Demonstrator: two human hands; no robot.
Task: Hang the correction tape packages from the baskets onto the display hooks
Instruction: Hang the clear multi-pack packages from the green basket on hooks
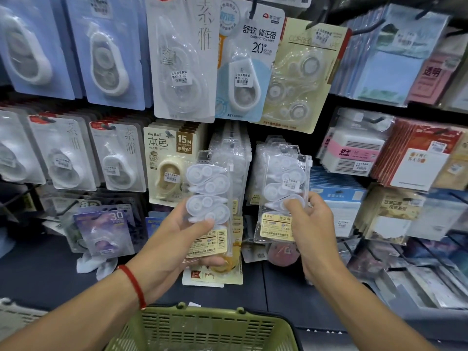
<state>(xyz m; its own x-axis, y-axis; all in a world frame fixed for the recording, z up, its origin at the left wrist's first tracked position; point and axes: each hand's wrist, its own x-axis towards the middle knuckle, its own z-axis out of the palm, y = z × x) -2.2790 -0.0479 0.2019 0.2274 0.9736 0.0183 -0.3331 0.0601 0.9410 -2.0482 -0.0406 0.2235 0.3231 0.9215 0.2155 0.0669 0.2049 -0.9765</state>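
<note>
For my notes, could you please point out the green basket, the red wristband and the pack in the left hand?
Green basket (177, 315): head view, on its far rim.
Red wristband (134, 285): head view, mid-band on the wrist.
Pack in left hand (207, 196): head view, on its clear front.

A dark display wall (228, 127) fills the view, its hooks crowded with hanging stationery packs. Along the top row hang blue-backed correction tape cards (106, 54), a clear-blistered white card (182, 59), a pale blue card marked 20 (249, 62) and a cream card (301, 74). The row beneath holds white cards (119, 158), a beige card marked 15M (168, 165) and stacks of clear zip bags of tape (234, 158). Lower left hangs a purple pack marked 30 (106, 231). To the right hang sticky-note packs (354, 153) and notepads (387, 69). At the bottom edge sits a green plastic basket (202, 328), its rim just below the wall's dark ledge (50, 272).
</note>
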